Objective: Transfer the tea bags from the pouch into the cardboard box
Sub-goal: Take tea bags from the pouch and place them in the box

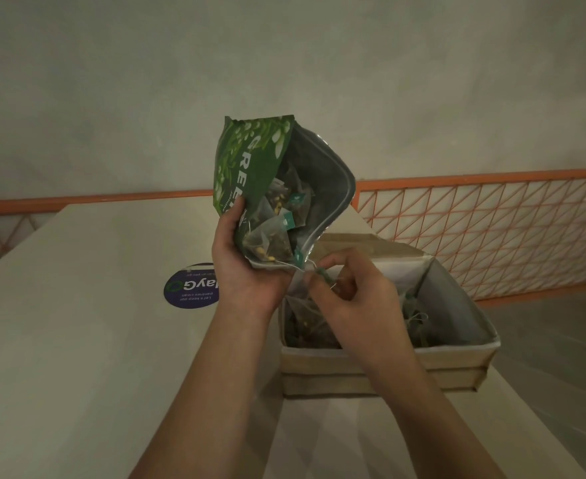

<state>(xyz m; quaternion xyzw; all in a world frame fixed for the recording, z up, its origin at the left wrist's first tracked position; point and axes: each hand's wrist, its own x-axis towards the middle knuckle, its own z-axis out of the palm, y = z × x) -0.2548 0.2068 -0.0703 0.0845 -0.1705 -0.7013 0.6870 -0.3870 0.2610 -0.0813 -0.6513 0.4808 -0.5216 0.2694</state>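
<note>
My left hand [246,267] grips a green tea pouch [250,167] by its lower edge, tilted with its open mouth facing me. Several pyramid tea bags [270,233] with teal tags show inside the pouch. My right hand [353,299] sits just below the pouch mouth, fingers pinched on the tag and string of a tea bag [305,316] that hangs over the cardboard box [388,368]. The box is open, lined pale, and holds several tea bags [419,326]. My right hand and wrist cover the middle of the box.
The box stands on a pale table [77,340] near its right edge. A round dark blue sticker [191,286] lies on the table left of my hands. An orange mesh railing [492,229] runs behind the table, with a plain wall above.
</note>
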